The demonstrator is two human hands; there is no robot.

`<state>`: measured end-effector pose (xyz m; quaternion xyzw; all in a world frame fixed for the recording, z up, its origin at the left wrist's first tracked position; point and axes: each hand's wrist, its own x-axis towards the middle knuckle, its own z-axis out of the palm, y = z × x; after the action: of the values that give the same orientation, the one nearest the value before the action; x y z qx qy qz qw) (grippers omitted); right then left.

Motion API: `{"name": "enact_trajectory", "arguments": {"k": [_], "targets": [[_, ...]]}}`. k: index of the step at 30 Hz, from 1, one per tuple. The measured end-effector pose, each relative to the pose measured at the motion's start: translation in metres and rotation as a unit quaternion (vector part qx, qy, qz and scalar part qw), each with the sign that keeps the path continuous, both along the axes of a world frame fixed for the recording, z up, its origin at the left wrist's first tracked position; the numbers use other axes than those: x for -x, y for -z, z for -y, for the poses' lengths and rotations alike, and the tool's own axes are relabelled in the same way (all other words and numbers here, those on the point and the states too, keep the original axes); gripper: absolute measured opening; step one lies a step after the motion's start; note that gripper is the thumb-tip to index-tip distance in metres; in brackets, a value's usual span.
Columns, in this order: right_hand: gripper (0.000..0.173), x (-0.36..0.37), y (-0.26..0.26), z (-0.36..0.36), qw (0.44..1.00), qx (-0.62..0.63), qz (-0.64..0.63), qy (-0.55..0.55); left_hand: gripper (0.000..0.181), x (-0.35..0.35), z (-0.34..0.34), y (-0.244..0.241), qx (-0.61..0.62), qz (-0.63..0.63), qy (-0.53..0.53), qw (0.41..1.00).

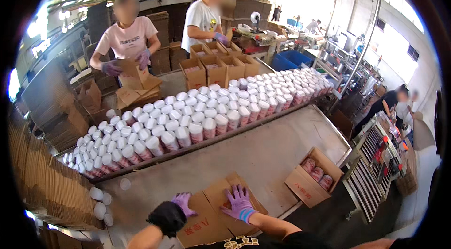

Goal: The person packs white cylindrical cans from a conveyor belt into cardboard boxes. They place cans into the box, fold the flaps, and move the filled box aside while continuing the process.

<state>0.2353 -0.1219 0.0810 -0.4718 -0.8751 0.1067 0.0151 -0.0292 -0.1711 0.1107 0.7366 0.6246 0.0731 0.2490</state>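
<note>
A flattened brown cardboard carton (202,226) with red printed characters lies on the metal table in front of me, at a slant. My right hand (239,202), in a purple glove with blue bands at the cuff, presses flat on its upper right part, fingers spread. At the carton's left edge rests my left hand (183,204), also purple-gloved, below a black sleeve cuff. Its thumb and fingers are apart, and the far side of the hand is partly hidden. To the right, an open carton (304,185) holds several pink-printed cans (317,174), tilted near the table's edge.
A long band of white-lidded cans (208,113) runs across the metal table (169,175). Stacked flat cardboard (53,175) and loose white lids (100,209) are at left. Two co-workers handle cartons (213,69) beyond the cans. A roller conveyor (368,175) stands at right.
</note>
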Motion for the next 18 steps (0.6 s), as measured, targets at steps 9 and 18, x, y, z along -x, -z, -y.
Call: {"name": "enact_trajectory", "arguments": {"k": [9, 18], "targets": [[0.091, 0.041, -0.079, -0.057, 0.941, 0.199, -0.18, 0.208, 0.022, 0.014, 0.015, -0.096, 0.127, 0.117, 0.023, 0.985], [0.101, 0.077, -0.15, -0.046, 0.86, 0.169, -0.471, -0.101, 0.025, -0.033, 0.025, -0.184, -0.231, -0.038, 0.244, 0.941]]}}
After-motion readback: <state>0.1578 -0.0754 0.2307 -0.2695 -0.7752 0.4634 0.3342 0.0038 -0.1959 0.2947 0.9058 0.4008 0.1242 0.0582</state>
